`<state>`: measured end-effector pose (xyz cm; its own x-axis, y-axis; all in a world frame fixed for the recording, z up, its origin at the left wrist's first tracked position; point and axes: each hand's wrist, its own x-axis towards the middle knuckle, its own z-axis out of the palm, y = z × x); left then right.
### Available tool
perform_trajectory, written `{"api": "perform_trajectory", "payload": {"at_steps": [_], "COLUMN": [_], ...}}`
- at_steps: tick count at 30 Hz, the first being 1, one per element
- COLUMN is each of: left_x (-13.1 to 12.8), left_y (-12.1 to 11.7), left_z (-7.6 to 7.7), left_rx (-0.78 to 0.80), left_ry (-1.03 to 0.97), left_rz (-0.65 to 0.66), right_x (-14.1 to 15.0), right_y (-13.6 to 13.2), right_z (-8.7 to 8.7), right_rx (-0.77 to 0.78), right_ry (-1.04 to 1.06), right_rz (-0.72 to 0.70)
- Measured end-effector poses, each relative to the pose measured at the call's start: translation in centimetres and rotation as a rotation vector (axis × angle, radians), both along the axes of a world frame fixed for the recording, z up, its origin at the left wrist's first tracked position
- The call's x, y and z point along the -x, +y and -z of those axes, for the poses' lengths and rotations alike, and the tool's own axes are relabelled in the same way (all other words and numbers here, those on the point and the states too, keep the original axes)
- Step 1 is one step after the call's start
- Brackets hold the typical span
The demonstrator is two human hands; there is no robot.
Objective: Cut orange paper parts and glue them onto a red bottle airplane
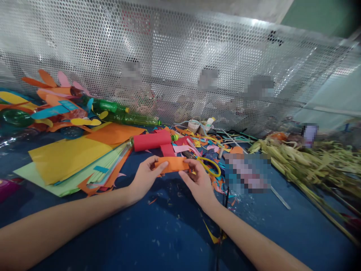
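Between my two hands I hold a strip of orange paper (174,165) above the blue table. My left hand (146,176) pinches its left end, thumb in front and fingers behind. The right end is pinched by my right hand (199,184). Just beyond the strip lies a green plastic bottle wrapped in red paper (152,140), with a red paper piece sticking out from it. Yellow-handled scissors (210,166) rest beside my right hand, their blades mostly hidden.
Stacked coloured paper sheets (70,154) lie at left, with paper-decorated bottles (53,109) behind. Paper scraps (217,141) spread beyond my hands. Dry corn husks (307,162) cover the right side. A perforated metal panel (175,56) stands along the back of the table (135,241).
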<state>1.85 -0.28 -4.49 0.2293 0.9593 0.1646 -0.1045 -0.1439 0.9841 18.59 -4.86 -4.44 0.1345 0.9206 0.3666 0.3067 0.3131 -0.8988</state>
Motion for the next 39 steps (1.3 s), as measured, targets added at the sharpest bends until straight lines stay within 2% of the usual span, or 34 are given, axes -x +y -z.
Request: {"api": "perform_trajectory", "payload": {"at_steps": [5, 7, 10, 13, 16, 20, 24, 27, 30, 33, 36, 39], "left_x": [0.0, 0.0, -0.1, -0.1, -0.2, -0.1, -0.2, -0.3, -0.4, -0.4, -0.3, -0.3], "left_y": [0.0, -0.1, -0.5, -0.9, -1.3, -1.4, -1.0, -0.7, -0.6, -0.6, -0.7, -0.7], "left_z": [0.1, 0.1, -0.2, -0.4, -0.3, 0.0, 0.1, 0.1, 0.2, 0.4, 0.5, 0.5], "left_rx": [-0.025, -0.034, -0.036, -0.02, -0.1, -0.281, -0.273, -0.201, -0.163, -0.173, -0.197, -0.198], "left_ry": [0.049, 0.06, -0.006, -0.106, -0.036, 0.155, 0.305, 0.31, 0.3, 0.302, 0.292, 0.288], "left_rz": [0.011, 0.094, 0.293, 0.414, 0.423, 0.417, 0.378, 0.337, 0.314, 0.302, 0.302, 0.303], "right_x": [-0.1, -0.3, -0.3, -0.2, -0.1, 0.0, -0.6, -1.9, -3.4, -4.3, -4.4, -4.2], "right_y": [0.3, 0.5, 0.6, 0.6, 0.5, 0.1, 0.3, 0.8, 1.2, 1.4, 1.4, 1.4], "right_z": [0.6, 0.7, 0.6, 0.3, 0.1, -0.1, -0.7, -1.7, -2.6, -2.6, -2.3, -1.9], "right_rx": [0.019, 0.033, 0.039, 0.052, 0.065, 0.01, 0.129, 0.083, -0.031, 0.02, 0.042, 0.035], "right_ry": [0.039, 0.075, 0.092, 0.126, 0.074, -0.074, -0.17, -0.427, -0.948, -1.334, -1.493, -1.535], "right_rz": [-0.029, -0.007, 0.072, 0.034, -0.046, -0.03, -0.026, 0.073, 0.231, 0.337, 0.331, 0.36]}}
